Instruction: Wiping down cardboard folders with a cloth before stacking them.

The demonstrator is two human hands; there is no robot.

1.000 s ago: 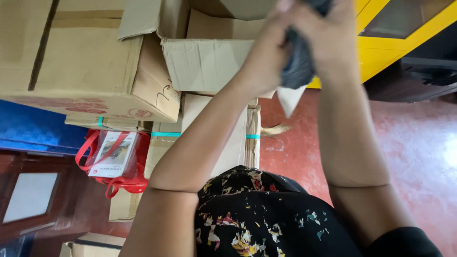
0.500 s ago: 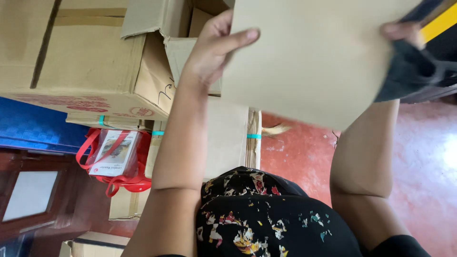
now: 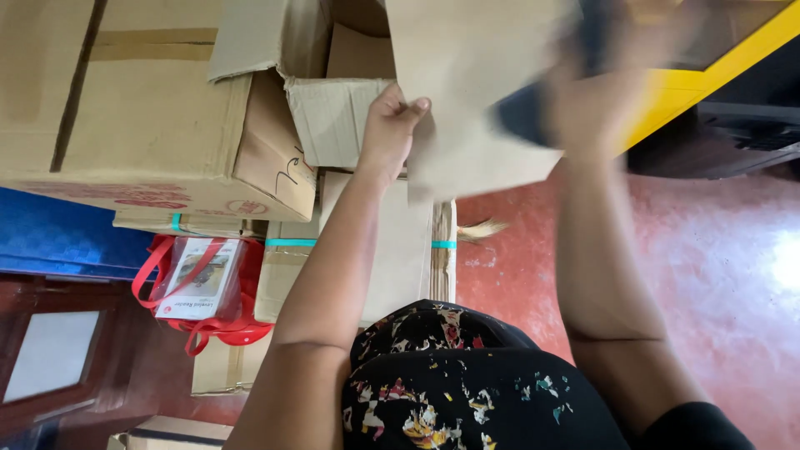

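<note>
While the cardboard sheet (image 3: 475,92) is pinched by the left hand (image 3: 390,125), its edge should be kept level. The blurred right hand (image 3: 596,100) seems closed around a dark object (image 3: 533,112); its grip should be steadied.

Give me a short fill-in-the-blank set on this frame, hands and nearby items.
1. The left hand grips the edge of a flat sheet of ____.
2. The bag beside the stacked boxes has ____ handles.
3. The right hand is motion-blurred and holds something ____ in colour.
4. The floor at the right is ____.

Missing words: cardboard; red; dark; red
</note>
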